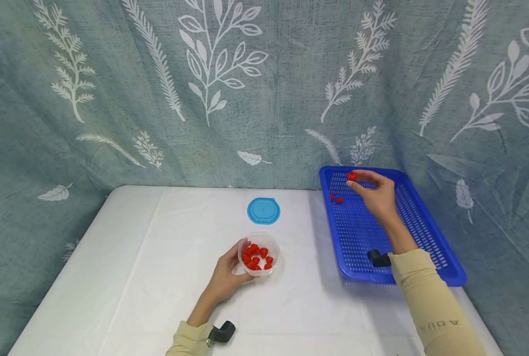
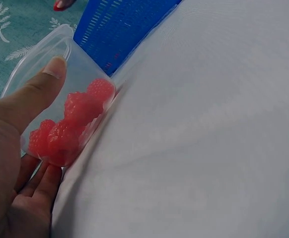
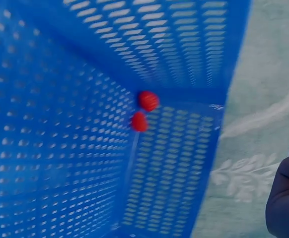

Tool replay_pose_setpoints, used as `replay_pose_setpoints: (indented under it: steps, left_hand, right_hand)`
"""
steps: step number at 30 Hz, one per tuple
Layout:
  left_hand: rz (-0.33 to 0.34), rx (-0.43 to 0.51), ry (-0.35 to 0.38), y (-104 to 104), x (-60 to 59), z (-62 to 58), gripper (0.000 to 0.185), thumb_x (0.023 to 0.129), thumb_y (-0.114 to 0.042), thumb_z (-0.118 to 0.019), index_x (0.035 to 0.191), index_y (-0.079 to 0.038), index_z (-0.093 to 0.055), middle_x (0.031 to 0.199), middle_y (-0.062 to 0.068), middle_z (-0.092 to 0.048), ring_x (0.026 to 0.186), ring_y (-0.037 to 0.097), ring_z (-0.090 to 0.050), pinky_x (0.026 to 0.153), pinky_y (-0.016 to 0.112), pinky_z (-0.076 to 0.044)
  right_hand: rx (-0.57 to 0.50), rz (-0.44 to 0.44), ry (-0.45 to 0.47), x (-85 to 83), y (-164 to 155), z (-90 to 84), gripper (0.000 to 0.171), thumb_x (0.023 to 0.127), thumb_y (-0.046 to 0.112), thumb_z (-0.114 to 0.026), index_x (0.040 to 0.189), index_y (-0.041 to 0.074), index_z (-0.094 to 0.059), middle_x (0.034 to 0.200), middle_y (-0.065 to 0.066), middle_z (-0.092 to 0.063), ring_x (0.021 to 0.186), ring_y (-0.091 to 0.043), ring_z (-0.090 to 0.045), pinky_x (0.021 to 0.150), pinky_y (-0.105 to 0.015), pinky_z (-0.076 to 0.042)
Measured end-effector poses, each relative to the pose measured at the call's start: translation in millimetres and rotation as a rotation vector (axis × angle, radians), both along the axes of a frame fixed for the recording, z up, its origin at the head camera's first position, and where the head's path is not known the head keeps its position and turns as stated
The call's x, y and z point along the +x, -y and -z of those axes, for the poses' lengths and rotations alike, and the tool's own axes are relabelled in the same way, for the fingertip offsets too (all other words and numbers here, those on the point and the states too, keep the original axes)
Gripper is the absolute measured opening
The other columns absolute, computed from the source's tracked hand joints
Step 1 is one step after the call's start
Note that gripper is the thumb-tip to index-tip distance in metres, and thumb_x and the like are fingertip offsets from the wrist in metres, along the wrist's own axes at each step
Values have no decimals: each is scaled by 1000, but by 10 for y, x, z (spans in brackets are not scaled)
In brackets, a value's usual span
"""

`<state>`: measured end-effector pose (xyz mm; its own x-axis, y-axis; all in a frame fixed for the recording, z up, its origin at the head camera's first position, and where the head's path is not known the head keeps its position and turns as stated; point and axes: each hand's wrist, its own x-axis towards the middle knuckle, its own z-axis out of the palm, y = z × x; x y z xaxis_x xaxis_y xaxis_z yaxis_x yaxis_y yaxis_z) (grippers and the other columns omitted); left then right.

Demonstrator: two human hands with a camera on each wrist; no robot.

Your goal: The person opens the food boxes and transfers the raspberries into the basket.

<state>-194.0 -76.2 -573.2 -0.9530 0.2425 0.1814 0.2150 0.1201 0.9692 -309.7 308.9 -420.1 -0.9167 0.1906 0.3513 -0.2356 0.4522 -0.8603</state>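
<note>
While left hand (image 1: 226, 278) grips the tub (image 1: 259, 254), right hand (image 1: 377, 194) pinches 1 berry (image 1: 351, 176).

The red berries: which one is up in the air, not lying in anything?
The berry pinched in the right hand over the blue basket's far end. Two berries lie on the basket floor; the rest sit in the clear tub the left hand holds.
</note>
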Motion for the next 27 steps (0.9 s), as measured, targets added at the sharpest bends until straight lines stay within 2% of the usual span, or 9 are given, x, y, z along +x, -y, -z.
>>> replay_pose_setpoints:
  steps: [6,11,16,19,21,23,25,27]
  left_hand:
    - [4,-3,8,2,2,2,89,80,-4,-85,156,-11,-40,155,8,-49,148,26,-40,121,42,-33]
    - [10,3,12,1,1,9,88,80,-5,-85,156,-11,-40,155,8,-49,148,26,-40,121,40,-33]
    - [15,-21,-6,6,-4,30,88,81,-8,-85,156,-11,-40,155,7,-49,148,27,-40,120,39,-34]
    - [18,-25,-22,5,-13,26,87,82,-9,-84,156,-11,-39,156,7,-48,148,28,-40,120,39,-35]
    - [16,-32,-10,7,-20,22,88,82,-9,-84,157,-13,-39,156,5,-48,148,24,-40,120,36,-35]
    - [16,-37,6,14,-19,19,89,81,-9,-84,157,-14,-39,156,3,-48,148,22,-40,120,34,-35]
    - [16,-39,20,24,-18,18,90,81,-8,-85,157,-15,-39,156,2,-48,148,20,-40,120,32,-34]
    - [17,-38,31,33,-23,21,90,80,-8,-85,157,-16,-39,156,0,-48,148,19,-39,120,29,-34]
  right_hand:
    - [46,3,27,-186,-110,175,36,87,10,-81,120,-2,-72,102,-8,-76,101,-17,-66,74,-11,-49]
    - [145,-9,72,-299,-228,317,35,91,12,-77,122,-4,-71,114,-25,-71,106,-24,-64,82,-13,-47]
    - [207,-12,110,-391,-350,491,35,90,7,-76,120,-10,-68,118,-31,-68,109,-33,-63,89,-20,-46]
    - [232,-12,143,-434,-422,592,34,89,5,-76,118,-12,-68,116,-32,-68,109,-38,-63,86,-20,-45]
    - [255,-13,171,-455,-466,655,33,89,5,-77,116,-12,-69,115,-32,-69,103,-31,-65,82,-16,-44]
    - [274,-24,197,-463,-493,705,33,88,6,-77,115,-13,-68,113,-32,-70,93,-16,-65,77,-13,-43]
    - [272,-35,210,-474,-513,748,34,88,6,-77,114,-14,-68,112,-32,-70,84,-1,-60,73,-9,-42]
    - [257,-47,208,-482,-519,776,34,88,4,-77,114,-15,-68,111,-33,-70,80,8,-54,71,-7,-42]
